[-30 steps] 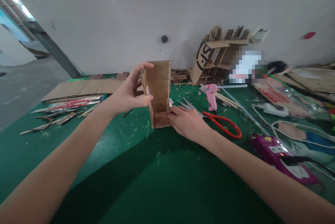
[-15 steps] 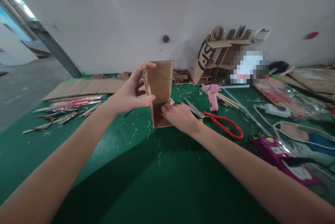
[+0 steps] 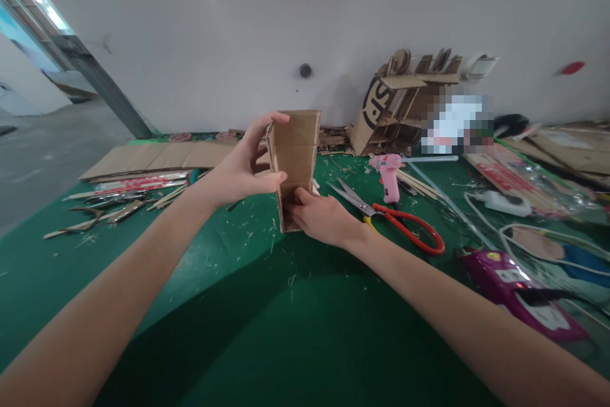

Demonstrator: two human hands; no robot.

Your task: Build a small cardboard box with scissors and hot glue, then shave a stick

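A folded cardboard piece [image 3: 298, 146], with a tall back, a left side and a base, stands upright on the green table. My left hand [image 3: 248, 162] grips its left side panel, thumb in front and fingers at the upper edge and behind. At the lower part of the cardboard is my right hand [image 3: 324, 216], its fingers curled inside against the base. The fingertips are partly hidden, and whether they pinch something small I cannot tell. Just right of that hand lie scissors [image 3: 407, 226] with red handles, blades apart. Behind them sits a pink glue gun [image 3: 388, 175] with a clear glue stick.
A cardboard shelf model [image 3: 376, 108] stands by the wall. Wooden sticks and a cardboard strip [image 3: 157, 158] lie at left. On the right are a purple power strip [image 3: 524, 293], cables, a white adapter [image 3: 505, 202] and packaged sticks. Scraps dot the green table [image 3: 286, 331].
My right hand has shifted slightly left and deeper into the cardboard piece, its fingers more curled. My left hand keeps its grip. The whole view has moved a little.
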